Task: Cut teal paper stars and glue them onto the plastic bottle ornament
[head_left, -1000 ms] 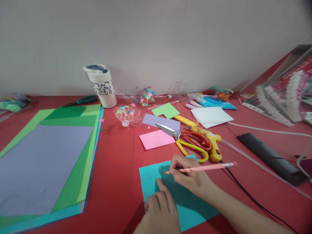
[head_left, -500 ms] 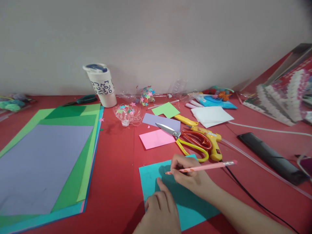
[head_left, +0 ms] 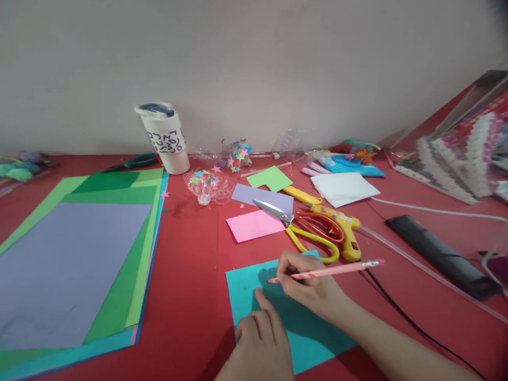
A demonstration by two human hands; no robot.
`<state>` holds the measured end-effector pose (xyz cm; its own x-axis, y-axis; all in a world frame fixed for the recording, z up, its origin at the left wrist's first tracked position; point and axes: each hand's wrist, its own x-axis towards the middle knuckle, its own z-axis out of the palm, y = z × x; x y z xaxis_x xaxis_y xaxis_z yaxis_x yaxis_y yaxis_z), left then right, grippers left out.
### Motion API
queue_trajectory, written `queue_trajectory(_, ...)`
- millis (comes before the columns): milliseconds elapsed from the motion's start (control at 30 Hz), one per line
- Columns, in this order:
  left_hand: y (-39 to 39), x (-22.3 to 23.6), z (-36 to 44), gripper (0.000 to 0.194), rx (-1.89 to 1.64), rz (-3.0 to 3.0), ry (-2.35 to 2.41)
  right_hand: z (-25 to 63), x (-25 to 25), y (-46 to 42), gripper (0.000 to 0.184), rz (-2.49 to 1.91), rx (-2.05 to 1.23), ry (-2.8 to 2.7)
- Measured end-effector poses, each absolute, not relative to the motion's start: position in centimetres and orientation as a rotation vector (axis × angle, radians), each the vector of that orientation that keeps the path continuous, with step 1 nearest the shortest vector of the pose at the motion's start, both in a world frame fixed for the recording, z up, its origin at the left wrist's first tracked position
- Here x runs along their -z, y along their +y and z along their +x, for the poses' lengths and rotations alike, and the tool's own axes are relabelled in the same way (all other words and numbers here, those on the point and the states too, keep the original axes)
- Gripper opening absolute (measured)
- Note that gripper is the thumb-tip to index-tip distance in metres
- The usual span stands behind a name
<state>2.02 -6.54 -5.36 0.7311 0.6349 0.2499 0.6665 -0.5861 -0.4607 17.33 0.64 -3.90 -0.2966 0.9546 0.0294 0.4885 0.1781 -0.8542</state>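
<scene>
A turquoise sheet of paper (head_left: 313,338) lies on the red table in front of me. My right hand (head_left: 304,280) is closed round a pink pencil (head_left: 333,270), its tip at the sheet's upper part and its eraser end pointing right. My left hand (head_left: 264,338) rests on the sheet's left side, index finger stretched toward the pencil tip, the other fingers loosely bent. Just beyond the sheet lie scissors (head_left: 286,216) with red and yellow handles, partly over a pink paper piece (head_left: 252,226) and a purple one (head_left: 254,194).
A yellow glue gun (head_left: 350,233) with a black cord lies right of the scissors. Large coloured sheets (head_left: 79,254) are stacked at left. A white tumbler (head_left: 169,140) stands by the wall. Further right are a white paper packet (head_left: 344,189) and a long dark object (head_left: 440,256).
</scene>
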Motion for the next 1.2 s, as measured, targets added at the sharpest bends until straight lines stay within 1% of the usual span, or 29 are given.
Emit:
queue_trajectory(400,-6.48,5.25,2.06,0.032,0.114,-2.384,-0.991,17.48,4.19,0.4,0.013,-1.336,-1.083,-1.877)
queue_trajectory(733,-6.44,5.14,2.07,0.035,0.111,-2.396,-0.988,17.48,4.44,0.53,0.013,-1.322,-1.097,-1.91)
queue_trajectory(1200,-6.49,5.31,2.04,0.033,0.113,-2.393,-0.991,17.32,3.97,0.55,0.013,-1.322,-1.073,-1.925)
